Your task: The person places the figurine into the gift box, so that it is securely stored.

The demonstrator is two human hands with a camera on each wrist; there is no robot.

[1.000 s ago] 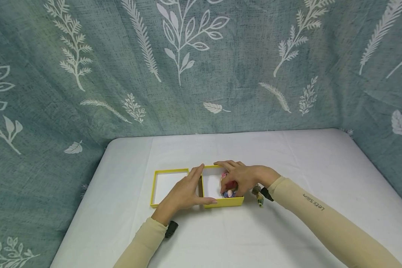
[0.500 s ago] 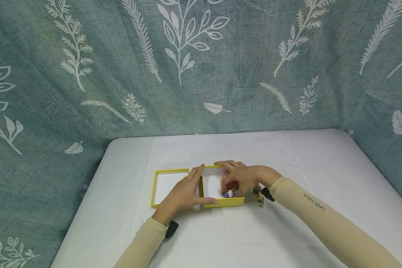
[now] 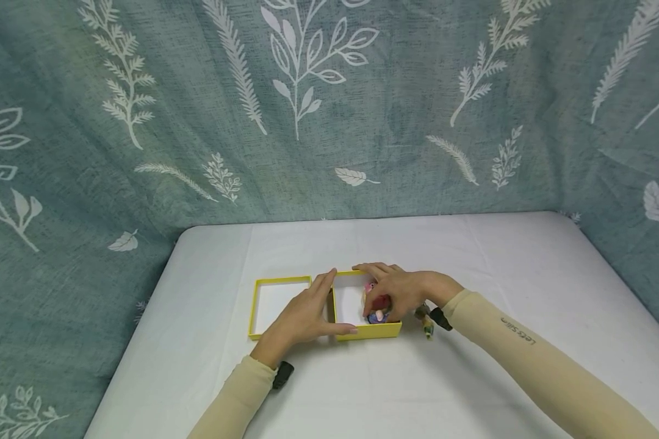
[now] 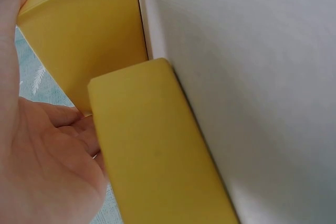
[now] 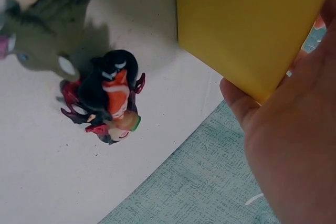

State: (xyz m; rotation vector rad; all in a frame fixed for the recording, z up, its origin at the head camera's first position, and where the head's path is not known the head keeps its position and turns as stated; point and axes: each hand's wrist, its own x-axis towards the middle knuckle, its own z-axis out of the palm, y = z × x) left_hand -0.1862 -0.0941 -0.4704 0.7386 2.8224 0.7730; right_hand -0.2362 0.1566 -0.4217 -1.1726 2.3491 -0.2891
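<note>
A shallow yellow box (image 3: 369, 331) with white insides sits mid-table. My left hand (image 3: 301, 314) holds its left end, thumb along the front wall and fingertips at the back left corner. In the left wrist view, the hand (image 4: 47, 166) reaches round the box's yellow wall (image 4: 84, 40). Over the box's right side, my right hand (image 3: 398, 296) reaches in; its thumb and forefinger pinch a small red figurine (image 3: 381, 302), partly hidden. Blue and pink parts show beside it. In the right wrist view, fingers of the right hand (image 5: 289, 135) touch the box's outer wall (image 5: 247, 19).
A yellow-edged lid (image 3: 280, 308) lies inside up, left of the box. Right of the box, partly under the right wrist, are small figurines (image 3: 426, 326): a black and orange one (image 5: 113, 95) and a grey-green animal (image 5: 44, 35). A patterned curtain (image 3: 329, 152) hangs behind the table.
</note>
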